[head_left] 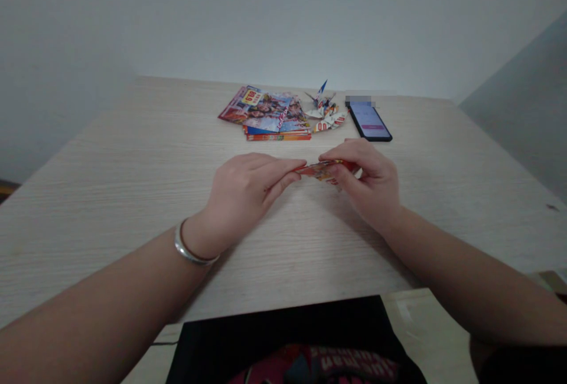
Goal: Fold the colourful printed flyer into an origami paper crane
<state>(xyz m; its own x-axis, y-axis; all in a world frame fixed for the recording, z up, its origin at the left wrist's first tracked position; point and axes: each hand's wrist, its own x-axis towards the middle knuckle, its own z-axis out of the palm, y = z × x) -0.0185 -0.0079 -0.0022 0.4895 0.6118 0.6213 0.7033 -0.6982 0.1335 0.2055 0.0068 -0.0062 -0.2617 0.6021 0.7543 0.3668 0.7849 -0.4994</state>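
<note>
Between my two hands is a small piece of folded printed paper [319,169], coloured red, orange and white, held just above the table. My left hand [254,186], with a silver bangle at the wrist, pinches its left end between thumb and fingers. On the other end, my right hand [370,180] is closed, the thumb in front and the fingers behind. Parts of the paper are hidden by the right fingers. Beyond the hands lie several folded paper cranes [325,109], made from similar printed paper.
A stack of colourful printed sheets [270,112] lies left of the cranes. To their right is a phone [368,119] with its screen lit. The pale wood-grain table [124,195] reaches back to a white wall. A black item [283,319] lies at the near edge.
</note>
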